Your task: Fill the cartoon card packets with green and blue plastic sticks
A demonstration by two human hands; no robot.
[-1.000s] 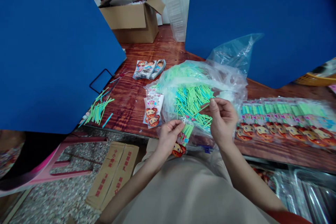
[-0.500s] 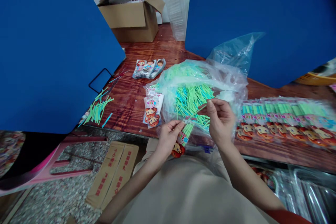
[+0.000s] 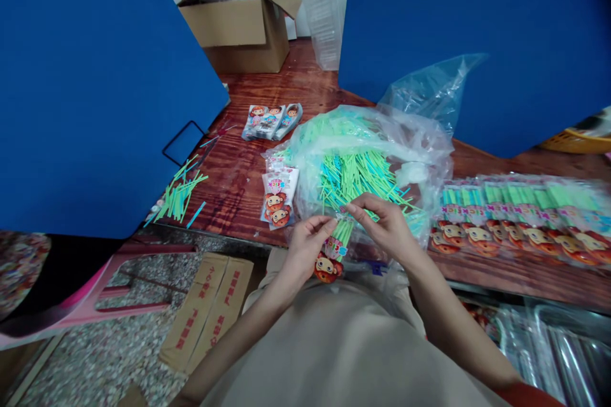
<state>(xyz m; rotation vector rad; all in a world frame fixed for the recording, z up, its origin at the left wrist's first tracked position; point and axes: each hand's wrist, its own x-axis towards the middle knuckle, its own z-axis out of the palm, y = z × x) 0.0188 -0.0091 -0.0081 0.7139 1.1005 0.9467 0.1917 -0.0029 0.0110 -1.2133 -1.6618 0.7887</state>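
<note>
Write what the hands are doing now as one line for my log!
left hand: holds stick packet | right hand: pinches its top | beside: bag of green sticks

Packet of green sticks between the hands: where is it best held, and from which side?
The packet of green sticks is probably best pinched at its upper end, from both sides, as the left hand and right hand do: that flat sleeve edge is thin, while the cartoon-face card hangs free below.

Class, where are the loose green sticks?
In the head view, the loose green sticks lie at the left of the wooden table, beside the blue board.
</note>
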